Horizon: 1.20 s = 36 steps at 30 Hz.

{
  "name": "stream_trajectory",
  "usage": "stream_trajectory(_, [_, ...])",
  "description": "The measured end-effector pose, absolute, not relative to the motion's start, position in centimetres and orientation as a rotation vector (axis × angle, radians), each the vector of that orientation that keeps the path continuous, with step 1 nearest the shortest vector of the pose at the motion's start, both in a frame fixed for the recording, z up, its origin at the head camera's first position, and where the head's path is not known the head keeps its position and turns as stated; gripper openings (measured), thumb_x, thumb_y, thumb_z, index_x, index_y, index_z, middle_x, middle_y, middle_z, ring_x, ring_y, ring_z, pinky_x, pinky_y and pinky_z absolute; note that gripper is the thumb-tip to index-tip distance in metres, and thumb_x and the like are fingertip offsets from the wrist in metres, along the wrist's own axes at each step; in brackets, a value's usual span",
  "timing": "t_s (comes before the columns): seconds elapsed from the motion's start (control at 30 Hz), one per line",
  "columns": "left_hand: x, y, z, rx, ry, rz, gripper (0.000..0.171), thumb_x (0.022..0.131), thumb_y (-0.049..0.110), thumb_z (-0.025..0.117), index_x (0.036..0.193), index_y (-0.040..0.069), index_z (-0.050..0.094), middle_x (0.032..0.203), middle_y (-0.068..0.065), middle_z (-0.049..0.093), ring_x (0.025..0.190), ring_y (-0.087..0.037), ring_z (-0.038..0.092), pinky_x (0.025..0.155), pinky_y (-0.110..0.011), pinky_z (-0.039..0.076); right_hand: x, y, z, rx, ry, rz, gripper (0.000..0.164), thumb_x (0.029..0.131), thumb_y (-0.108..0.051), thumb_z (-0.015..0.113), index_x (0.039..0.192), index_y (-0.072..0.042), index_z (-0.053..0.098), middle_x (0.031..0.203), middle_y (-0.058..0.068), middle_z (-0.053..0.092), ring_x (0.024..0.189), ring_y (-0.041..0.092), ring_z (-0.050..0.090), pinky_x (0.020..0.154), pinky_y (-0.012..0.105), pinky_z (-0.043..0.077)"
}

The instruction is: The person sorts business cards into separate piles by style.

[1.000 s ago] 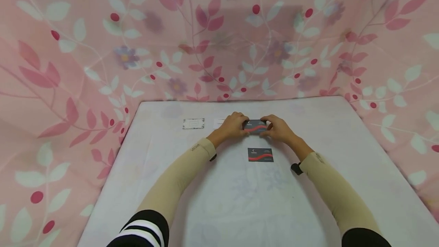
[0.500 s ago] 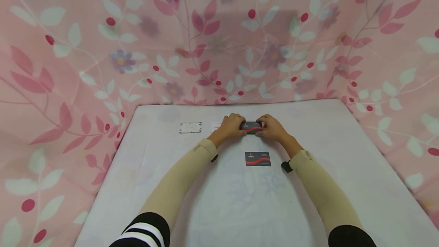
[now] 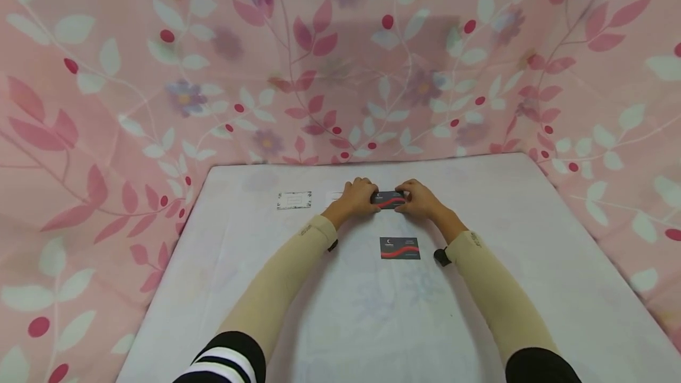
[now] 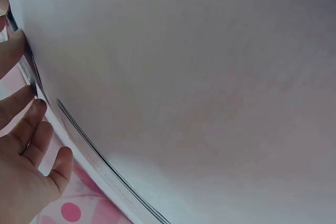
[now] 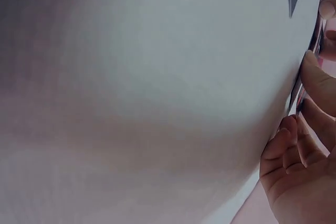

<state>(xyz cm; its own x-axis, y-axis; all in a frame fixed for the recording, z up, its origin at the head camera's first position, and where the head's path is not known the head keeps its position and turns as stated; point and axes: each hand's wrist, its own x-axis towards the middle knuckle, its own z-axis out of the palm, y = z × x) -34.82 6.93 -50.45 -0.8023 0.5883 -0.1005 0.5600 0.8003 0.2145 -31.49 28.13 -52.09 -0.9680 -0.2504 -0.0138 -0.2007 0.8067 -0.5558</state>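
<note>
Far back on the white table, both hands hold a dark grey business card [image 3: 388,199] with a red wavy stripe, one at each short side. My left hand [image 3: 355,198] pinches the left end between thumb and fingers, and my right hand [image 3: 422,200] does so at the right end. Only thin edges of the held card show in the wrist views, beside the left hand [image 4: 26,169] and the right hand [image 5: 307,169]. A matching dark business card [image 3: 400,248] lies flat nearer to me.
Left of the hands lies a white card [image 3: 294,200] with a patterned border. Another white card [image 3: 332,196] is mostly hidden behind the left hand. A pink floral cloth [image 3: 340,64] hangs beyond the back edge of the white table [image 3: 340,324].
The head view has shifted slightly. The held card shows less of its height than a second ago. My right forearm has moved a little to the left; both hands keep their hold.
</note>
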Motion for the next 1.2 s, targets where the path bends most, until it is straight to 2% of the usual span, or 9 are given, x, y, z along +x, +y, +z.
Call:
stream_trajectory(0.13, [-34.82,6.85,-50.24,0.925,2.803,0.234,0.052,0.088,0.045,0.072,0.128,0.014,0.063,0.132,-0.006,0.056,0.124,-0.026,0.046,0.103,-0.051,0.037,-31.49,28.16,-51.98,-0.329,2.864,-0.890,0.059,0.081,-0.020,0.081,0.132,0.000,0.059,0.135,0.023,0.047,0.102,0.031,0.055,0.090,0.045,0.046])
stream_trajectory(0.33, [-35.08,6.68,-50.21,0.907,2.793,0.255,0.049,0.087,0.044,0.073,0.126,0.016,0.065,0.130,-0.005,0.056,0.121,-0.025,0.049,0.100,-0.051,0.038,-31.64,28.30,-51.83,-0.307,2.818,-0.935,0.059,0.081,-0.022,0.081,0.132,-0.001,0.059,0.136,0.023,0.045,0.103,0.033,0.053,0.089,0.044,0.045])
stream_trajectory(0.5, [-35.18,6.66,-50.26,0.893,2.759,0.283,0.058,0.086,0.043,0.074,0.135,0.017,0.058,0.135,-0.005,0.054,0.122,-0.025,0.049,0.102,-0.052,0.036,-31.70,28.77,-51.72,-0.241,2.742,-1.017,0.061,0.079,-0.022,0.083,0.133,-0.004,0.060,0.138,0.021,0.047,0.106,0.032,0.054,0.091,0.043,0.045])
stream_trajectory(0.63, [-35.40,6.65,-50.33,0.886,2.753,0.278,0.058,0.086,0.043,0.074,0.136,0.019,0.058,0.136,-0.005,0.053,0.123,-0.025,0.048,0.102,-0.052,0.034,-32.03,28.97,-51.67,-0.220,2.704,-1.056,0.061,0.079,-0.019,0.083,0.133,-0.004,0.060,0.138,0.020,0.048,0.106,0.031,0.053,0.092,0.042,0.044])
stream_trajectory(0.97, [-35.53,6.17,-50.39,0.893,2.761,0.291,0.056,0.085,0.044,0.076,0.132,0.018,0.061,0.135,-0.004,0.055,0.123,-0.026,0.050,0.101,-0.053,0.034,-32.15,28.58,-51.41,-0.165,2.682,-1.042,0.059,0.080,-0.017,0.082,0.133,-0.005,0.060,0.135,0.018,0.050,0.106,0.030,0.050,0.091,0.041,0.042])
stream_trajectory(1.2, [-35.38,6.22,-50.34,0.903,2.760,0.297,0.049,0.087,0.042,0.074,0.129,0.018,0.064,0.133,-0.004,0.056,0.121,-0.025,0.052,0.101,-0.052,0.035,-32.07,28.63,-51.51,-0.146,2.685,-1.047,0.057,0.081,-0.016,0.081,0.132,-0.006,0.060,0.123,0.016,0.055,0.104,0.028,0.048,0.090,0.039,0.040])
